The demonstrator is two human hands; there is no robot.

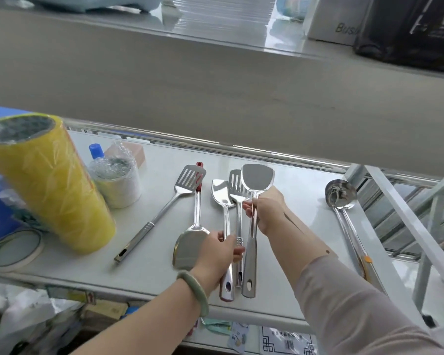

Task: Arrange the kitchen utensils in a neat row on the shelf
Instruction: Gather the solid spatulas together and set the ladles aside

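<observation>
Several steel utensils lie on the white shelf [300, 198]. A slotted turner [190, 179] lies diagonally at left. A red-tipped spatula [190, 248] lies reversed, blade toward me. A rice spoon [221, 192], a second slotted turner [235, 184] and a solid turner [257, 176] lie close together, heads away from me. My left hand [219, 254] pinches the handles of the rice spoon and the second slotted turner. My right hand [265, 208] grips the solid turner's neck. A ladle [341, 193] lies apart at right.
A tall yellow wrapped roll [51, 180] stands at left, with a small wrapped roll [116, 180], a blue-capped bottle [96, 151] and a tape ring [14, 248] nearby. An upper shelf [215, 85] overhangs the back. A white metal frame [400, 201] rises at right.
</observation>
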